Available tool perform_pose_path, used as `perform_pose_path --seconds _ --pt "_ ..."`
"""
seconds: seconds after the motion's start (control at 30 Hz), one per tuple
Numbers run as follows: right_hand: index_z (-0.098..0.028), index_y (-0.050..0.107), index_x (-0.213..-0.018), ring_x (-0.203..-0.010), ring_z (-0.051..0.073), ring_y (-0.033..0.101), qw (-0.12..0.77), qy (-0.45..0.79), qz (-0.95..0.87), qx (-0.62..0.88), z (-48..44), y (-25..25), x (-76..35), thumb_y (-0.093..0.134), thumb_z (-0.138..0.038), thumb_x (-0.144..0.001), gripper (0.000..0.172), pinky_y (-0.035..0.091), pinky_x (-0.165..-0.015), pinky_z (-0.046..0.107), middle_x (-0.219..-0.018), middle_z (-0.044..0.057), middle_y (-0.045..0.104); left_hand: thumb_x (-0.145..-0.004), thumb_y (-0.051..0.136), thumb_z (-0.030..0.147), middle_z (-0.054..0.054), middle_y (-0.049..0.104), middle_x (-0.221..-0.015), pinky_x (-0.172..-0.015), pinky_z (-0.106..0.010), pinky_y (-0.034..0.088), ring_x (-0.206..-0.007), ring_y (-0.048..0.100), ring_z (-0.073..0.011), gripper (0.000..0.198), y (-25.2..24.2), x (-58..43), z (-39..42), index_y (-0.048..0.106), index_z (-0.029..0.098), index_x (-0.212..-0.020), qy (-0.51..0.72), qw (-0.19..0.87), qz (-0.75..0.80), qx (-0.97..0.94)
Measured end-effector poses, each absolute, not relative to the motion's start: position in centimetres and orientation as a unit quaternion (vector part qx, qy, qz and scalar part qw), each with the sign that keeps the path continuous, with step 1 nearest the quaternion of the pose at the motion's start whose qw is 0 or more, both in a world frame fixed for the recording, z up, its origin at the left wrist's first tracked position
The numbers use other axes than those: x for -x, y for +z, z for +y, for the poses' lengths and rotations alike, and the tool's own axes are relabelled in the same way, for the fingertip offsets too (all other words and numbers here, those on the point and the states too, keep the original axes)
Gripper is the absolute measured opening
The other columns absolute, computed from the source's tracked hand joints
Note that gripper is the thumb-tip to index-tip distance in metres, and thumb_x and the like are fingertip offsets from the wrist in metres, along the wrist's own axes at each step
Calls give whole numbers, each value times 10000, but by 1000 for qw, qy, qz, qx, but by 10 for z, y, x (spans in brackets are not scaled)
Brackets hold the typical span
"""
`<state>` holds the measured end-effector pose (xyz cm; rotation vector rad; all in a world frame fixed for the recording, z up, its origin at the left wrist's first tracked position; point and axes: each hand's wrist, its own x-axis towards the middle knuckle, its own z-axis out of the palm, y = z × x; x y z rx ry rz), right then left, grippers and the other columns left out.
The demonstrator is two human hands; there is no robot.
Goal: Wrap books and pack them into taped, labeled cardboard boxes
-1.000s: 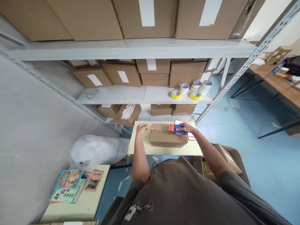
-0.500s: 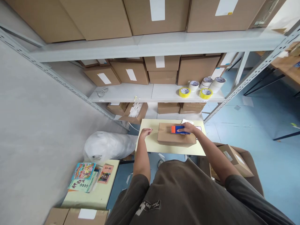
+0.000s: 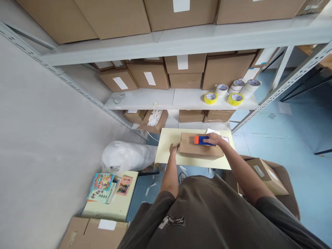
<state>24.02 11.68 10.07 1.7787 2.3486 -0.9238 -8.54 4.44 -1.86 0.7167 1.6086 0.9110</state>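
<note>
A closed cardboard box [image 3: 197, 152] lies on the pale yellow table [image 3: 166, 138] before me. My right hand [image 3: 214, 138] grips a blue tape dispenser [image 3: 203, 140] with an orange front, low over the top of the box. At the box's left end is my left hand [image 3: 174, 148], its thumb and fingers apart and against the cardboard. Some of its fingertips are hard to make out. White paper [image 3: 211, 131] lies behind the box, partly covered by my right hand.
A metal rack shelf [image 3: 145, 98] behind the table carries cardboard boxes, yellow tape rolls [image 3: 210, 98] and white rolls [image 3: 221, 90]. A plastic-wrapped roll [image 3: 127, 155] lies left, near books [image 3: 103, 186] on a side table. A boxed parcel [image 3: 267, 176] sits in a bin at right.
My left hand has moved right from beside the box to its left end, its fingers no longer pinched. My right hand stays over the box with the dispenser. The view has shifted slightly.
</note>
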Motion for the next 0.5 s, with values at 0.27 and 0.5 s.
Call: perform_pose_path --seconds 0.27,0.5 --pt "-241 674 -672 -731 259 633 -19 -348 746 -567 113 96 -256 780 -792 -704 562 359 -652 325 -716 60 686 -942 647 629 -181 737 -1330 -1073 -369 432 -1291 649 -324 518 3 49 71 710 213 -1245 305 449 715 -440" --pt "-261 764 -884 -786 245 616 -104 -378 731 -558 104 82 -271 780 -798 -694 570 371 -672 302 -719 27 702 -930 655 686 -208 741 -1326 -1071 -374 430 -1326 641 -352 604 2 43 66 701 191 -1272 285 425 734 -446"
